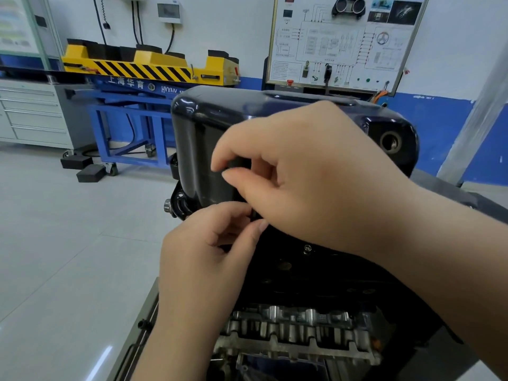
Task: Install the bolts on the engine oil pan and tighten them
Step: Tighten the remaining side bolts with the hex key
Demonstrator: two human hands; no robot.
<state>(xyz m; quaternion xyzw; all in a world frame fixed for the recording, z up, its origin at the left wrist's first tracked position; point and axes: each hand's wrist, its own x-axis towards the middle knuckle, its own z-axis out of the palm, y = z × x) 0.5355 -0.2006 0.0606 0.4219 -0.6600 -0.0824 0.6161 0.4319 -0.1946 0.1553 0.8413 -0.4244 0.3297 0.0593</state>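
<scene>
Centrally, the black oil pan (pixel 198 127) sits atop the upturned engine (pixel 288 325). Right hand (pixel 316 174), in from 4 o'clock, curls against the pan's near wall, thumb and forefinger pinching a dark cylindrical piece (pixel 236 163). Left hand (pixel 203 257), at 7 o'clock of it, pinches a small dark bolt (pixel 253 215) at the pan flange. A seated bolt (pixel 307 247) shows on the flange toward 5 o'clock.

this is a car workshop. at 11 o'clock a yellow and blue lift table (pixel 148 67), at 1 o'clock a wiring board (pixel 343 42) with car dials, at 9 o'clock grey drawers (pixel 30 114).
</scene>
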